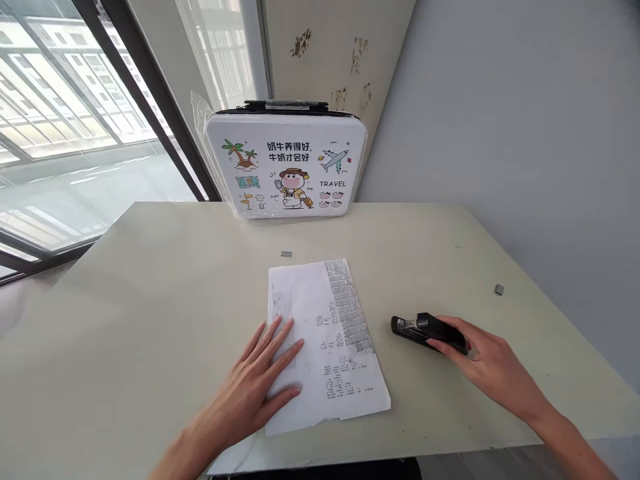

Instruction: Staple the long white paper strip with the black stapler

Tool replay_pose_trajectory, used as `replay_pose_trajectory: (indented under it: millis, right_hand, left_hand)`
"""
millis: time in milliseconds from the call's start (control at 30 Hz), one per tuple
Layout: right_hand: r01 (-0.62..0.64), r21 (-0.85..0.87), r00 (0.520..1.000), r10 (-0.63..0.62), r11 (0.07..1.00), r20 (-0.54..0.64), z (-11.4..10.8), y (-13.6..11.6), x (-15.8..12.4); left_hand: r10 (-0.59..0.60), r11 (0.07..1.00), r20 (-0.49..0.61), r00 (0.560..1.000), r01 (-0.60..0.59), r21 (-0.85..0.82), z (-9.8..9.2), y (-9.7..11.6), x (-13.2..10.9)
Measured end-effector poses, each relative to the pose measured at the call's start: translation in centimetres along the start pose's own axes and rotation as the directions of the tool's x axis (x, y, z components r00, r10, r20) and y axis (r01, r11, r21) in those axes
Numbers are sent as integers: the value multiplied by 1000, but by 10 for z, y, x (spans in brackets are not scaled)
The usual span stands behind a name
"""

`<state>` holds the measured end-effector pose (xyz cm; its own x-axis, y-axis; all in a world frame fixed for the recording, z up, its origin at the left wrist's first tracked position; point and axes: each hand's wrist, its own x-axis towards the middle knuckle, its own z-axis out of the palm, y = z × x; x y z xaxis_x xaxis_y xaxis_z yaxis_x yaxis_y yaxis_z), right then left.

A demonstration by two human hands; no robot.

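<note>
A pale table (150, 320) fills most of the scene, running from the near edge to the far side, where a plain grey wall (520, 133) rises on the right and a dark-framed window (65, 120) looks onto railings at the left. A light panel (330, 40) with mottled brown patches stands at the far side, behind a white case (265, 193) that sits upright on the table, partly wrapped in clear plastic and printed with a palm tree, an aeroplane, a cartoon cow and the word TRAVEL. In the near middle lies the paper (320, 373), printed with small text on its right half; a dense band of what look like staples (345, 303) runs down its far right side. The left hand (263, 380) rests flat on the paper's left part, fingers spread wide, holding nothing. The right hand (487, 360) is closed around the rear of a black stapler (425, 327), whose front end points left, just to the right of the paper and apart from it. Smallest are a grey block (499, 289) toward the table's right edge and a thin grey strip (287, 254) just beyond the paper's far edge.
</note>
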<state>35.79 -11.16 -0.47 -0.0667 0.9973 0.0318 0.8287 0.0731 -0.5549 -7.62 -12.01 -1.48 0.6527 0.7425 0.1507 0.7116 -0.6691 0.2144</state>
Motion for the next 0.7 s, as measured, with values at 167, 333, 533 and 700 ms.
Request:
replay_pose_trajectory:
  millis: [167, 333, 533, 700]
  right_hand:
    - [-177, -17, 979, 174, 984, -111, -17, 24, -21]
    - [-226, 57, 953, 233, 972, -192, -21, 21, -28]
    - [-188, 118, 937, 214, 975, -277, -24, 2, -20]
    - [-139, 148, 933, 180, 979, -311, -23, -10, -7]
  left_hand:
    - [38, 999, 14, 999, -38, 14, 9, 11, 33]
    - [66, 996, -9, 998, -67, -57, 37, 28, 100]
    - [102, 974, -27, 994, -105, -203, 79, 65, 201]
    - [123, 952, -60, 991, -135, -274, 99, 87, 249]
